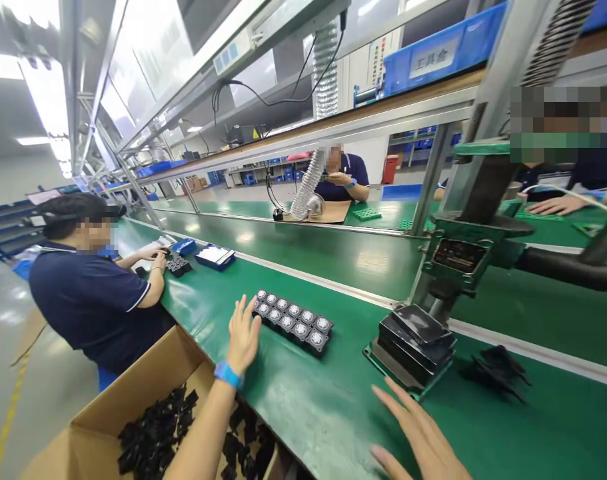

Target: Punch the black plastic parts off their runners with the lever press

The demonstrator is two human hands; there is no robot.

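My left hand [244, 337], with a blue band at the wrist, has its fingers spread beside the left end of two rows of small black fans [293, 321]. The fans lie close together on the green bench top [303, 390], their round white centres facing up. Whether my fingertips touch the end fan, I cannot tell. Lower right, my right hand [416, 430] is open above the bench with nothing in it. Just beyond its fingers stands a hand press [458, 257], with a stack of dark blocks [416, 343] on its base.
A cardboard box [128, 383] of black pieces sits below the bench edge, under my left arm. Dark scraps [500, 373] lie right of the press. A co-worker [90, 287] sits at the left near blue trays [214, 257]. Other people work across the line, beyond a metal frame.
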